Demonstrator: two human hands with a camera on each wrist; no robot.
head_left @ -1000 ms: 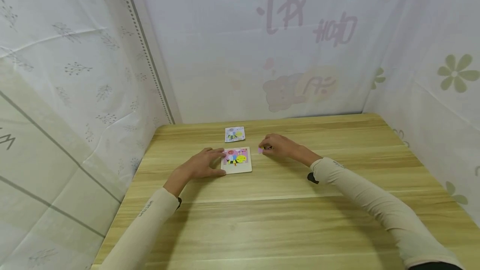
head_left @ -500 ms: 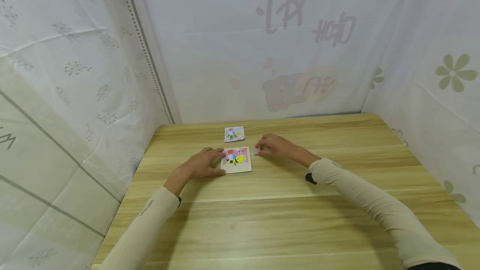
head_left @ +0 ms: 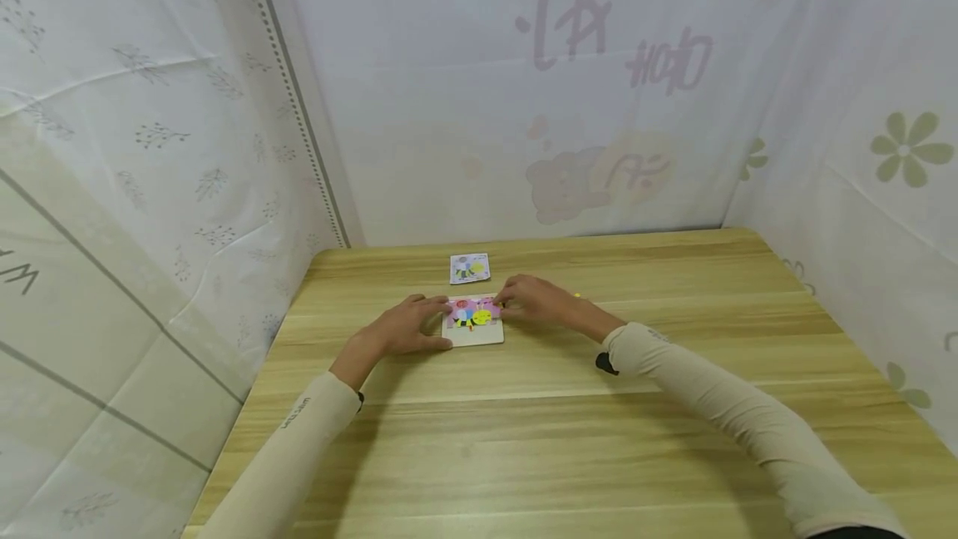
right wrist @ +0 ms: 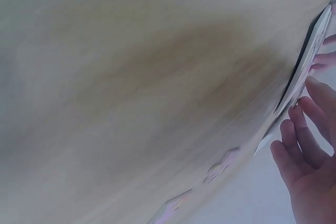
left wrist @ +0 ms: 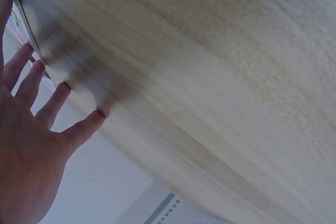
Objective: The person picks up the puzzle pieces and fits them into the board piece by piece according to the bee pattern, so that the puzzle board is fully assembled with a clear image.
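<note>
A small pale puzzle board (head_left: 473,338) with a bee picture on pink lies on the table. My left hand (head_left: 407,325) rests at its left side, thumb at the near corner and fingertips on the picture's left edge; in the left wrist view those fingers are spread and fairly straight. At the board's upper right edge, my right hand (head_left: 535,299) pinches a small puzzle piece (right wrist: 294,104) between thumb and fingertips, which mostly hide it. Two loose pink puzzle pieces, a nearer one (right wrist: 172,207) and another (right wrist: 222,165), lie on the table in the right wrist view.
Behind the board lies a square picture card (head_left: 469,269) with the same bee. A yellow bit (head_left: 577,295) peeks out behind my right wrist. The wooden table (head_left: 479,439) meets patterned curtains (head_left: 464,106) at the back and sides.
My right hand has moved left with the pinched puzzle piece, from beside the board to its upper right edge. A yellow bit now shows behind the wrist. The left hand stays put.
</note>
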